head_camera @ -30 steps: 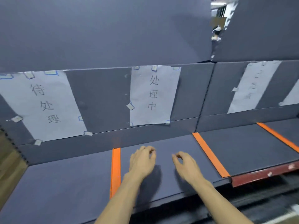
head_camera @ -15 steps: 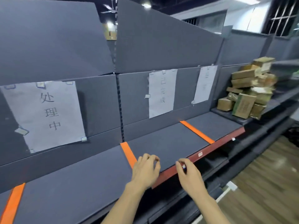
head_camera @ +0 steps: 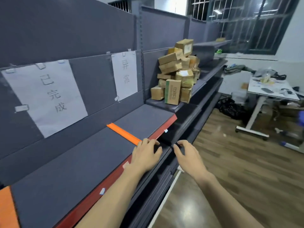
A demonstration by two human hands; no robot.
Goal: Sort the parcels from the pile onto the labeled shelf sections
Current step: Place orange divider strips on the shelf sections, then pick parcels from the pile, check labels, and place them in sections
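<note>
A pile of brown cardboard parcels is stacked on the shelf at the upper middle, far ahead of both hands. The dark grey shelf runs from lower left toward the pile, split by orange tape strips. White paper labels hang on its back panel: one on the left, one nearer the pile. My left hand hovers over the shelf's red front edge, fingers loosely curled, holding nothing. My right hand hangs just off the edge, fingers loosely curled, holding nothing.
A white table with scattered clutter stands at the right on a wooden floor. Black bags lie by the table leg. Barred windows fill the far wall. Lower shelves run beneath the red edge.
The view has swung right along the shelf, from the left labels to the right ones, and the parcel pile now looks closer. Both hands stay out in front, holding nothing.
</note>
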